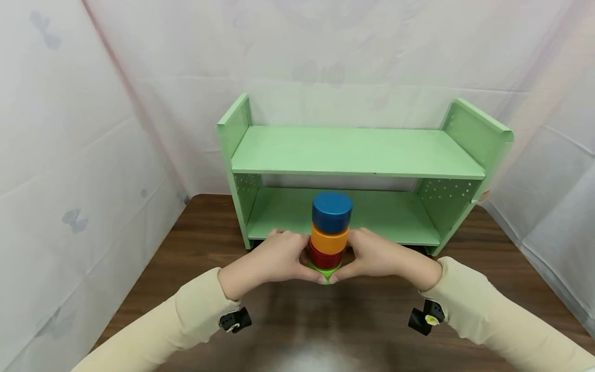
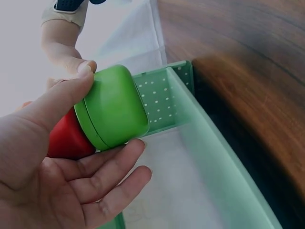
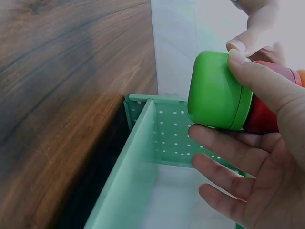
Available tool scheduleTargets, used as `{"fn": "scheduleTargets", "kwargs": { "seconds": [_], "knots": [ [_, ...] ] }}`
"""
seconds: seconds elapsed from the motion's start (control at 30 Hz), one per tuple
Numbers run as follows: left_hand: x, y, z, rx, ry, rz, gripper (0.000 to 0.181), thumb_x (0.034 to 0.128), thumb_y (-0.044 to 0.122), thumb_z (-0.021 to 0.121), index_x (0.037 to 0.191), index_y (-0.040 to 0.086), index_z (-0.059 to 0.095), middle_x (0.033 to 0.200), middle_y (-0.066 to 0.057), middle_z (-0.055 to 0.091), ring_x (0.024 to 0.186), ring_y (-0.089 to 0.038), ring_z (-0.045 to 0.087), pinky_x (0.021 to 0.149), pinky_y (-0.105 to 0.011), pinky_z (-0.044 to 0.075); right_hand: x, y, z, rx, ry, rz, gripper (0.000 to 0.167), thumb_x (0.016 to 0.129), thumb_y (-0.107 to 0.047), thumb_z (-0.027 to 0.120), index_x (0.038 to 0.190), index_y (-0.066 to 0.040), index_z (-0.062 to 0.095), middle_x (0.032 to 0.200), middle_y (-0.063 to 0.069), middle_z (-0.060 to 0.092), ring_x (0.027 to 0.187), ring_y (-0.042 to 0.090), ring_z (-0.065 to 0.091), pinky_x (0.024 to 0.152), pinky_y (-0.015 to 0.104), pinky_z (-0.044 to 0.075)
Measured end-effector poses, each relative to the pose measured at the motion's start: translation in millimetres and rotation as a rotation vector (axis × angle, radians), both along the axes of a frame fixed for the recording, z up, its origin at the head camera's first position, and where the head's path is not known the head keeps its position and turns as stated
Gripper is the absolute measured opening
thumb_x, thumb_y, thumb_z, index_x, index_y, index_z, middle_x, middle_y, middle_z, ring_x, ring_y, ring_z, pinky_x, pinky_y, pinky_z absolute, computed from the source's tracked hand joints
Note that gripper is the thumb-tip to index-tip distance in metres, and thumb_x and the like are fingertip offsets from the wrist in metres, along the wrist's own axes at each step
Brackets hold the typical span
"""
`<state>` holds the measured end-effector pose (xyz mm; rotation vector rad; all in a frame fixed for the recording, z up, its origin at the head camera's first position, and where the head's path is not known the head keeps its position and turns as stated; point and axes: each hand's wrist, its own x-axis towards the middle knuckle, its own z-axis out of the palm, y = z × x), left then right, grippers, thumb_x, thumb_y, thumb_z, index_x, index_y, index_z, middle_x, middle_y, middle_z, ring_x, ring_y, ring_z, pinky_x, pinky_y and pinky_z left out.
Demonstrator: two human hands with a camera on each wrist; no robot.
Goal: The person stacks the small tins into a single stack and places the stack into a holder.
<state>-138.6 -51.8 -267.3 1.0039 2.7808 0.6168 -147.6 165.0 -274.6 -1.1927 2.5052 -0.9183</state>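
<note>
Four small round pieces stand in one upright stack: a blue one [image 1: 332, 212] on top, then orange [image 1: 329, 240], red [image 1: 325, 257] and, lowest, a light green one [image 2: 112, 107] with a seam around it. My left hand [image 1: 283, 256] and right hand [image 1: 372, 253] grip the lower stack from opposite sides. Both thumbs press on the green piece with their tips almost meeting. The wrist views show fingers curved around the green and red pieces, the lower fingers apart from them. The stack is held in front of the shelf.
A light green two-tier shelf [image 1: 358, 150] with raised side panels stands at the back of a dark brown wooden table [image 1: 297, 320]. Pale cloth [image 1: 372, 57] hangs behind it and along both sides.
</note>
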Motion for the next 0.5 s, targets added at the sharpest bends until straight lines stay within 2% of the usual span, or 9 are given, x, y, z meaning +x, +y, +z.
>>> {"fn": "scheduleTargets", "kwargs": {
  "seconds": [0.27, 0.4, 0.5],
  "knots": [
    [2.0, -8.1, 9.8, 0.014, 0.023, 0.007, 0.045, 0.0715, 0.044, 0.081, 0.104, 0.017, 0.066, 0.084, 0.009, 0.071, 0.075, -0.003, 0.063, 0.076, -0.038, 0.041, -4.1, -8, 16.8, 0.043, 0.034, 0.041, 0.047, 0.078, -0.031, 0.079, 0.114, -0.007, 0.061, 0.107, 0.002, 0.069, 0.089, 0.007, 0.065, 0.079, 0.023, 0.053],
    [0.4, -10.8, 19.6, 0.011, 0.034, -0.001, 0.045, 0.0722, 0.044, 0.081, 0.103, 0.014, 0.066, 0.082, 0.007, 0.070, 0.070, -0.003, 0.060, 0.069, -0.029, 0.046, -6.9, -12, 25.8, 0.066, 0.053, 0.040, 0.048, 0.078, -0.030, 0.079, 0.116, -0.007, 0.061, 0.109, 0.002, 0.069, 0.093, 0.010, 0.065, 0.082, 0.027, 0.053],
    [-2.0, -12.2, 27.5, 0.020, 0.016, 0.001, 0.046, 0.0727, 0.042, 0.081, 0.104, 0.012, 0.065, 0.082, 0.006, 0.069, 0.069, -0.003, 0.060, 0.065, -0.024, 0.049, -10.6, -14, 33.4, 0.066, 0.056, 0.051, 0.048, 0.078, -0.029, 0.079, 0.117, -0.007, 0.060, 0.110, 0.003, 0.069, 0.095, 0.012, 0.066, 0.085, 0.033, 0.053]
  ]
}}
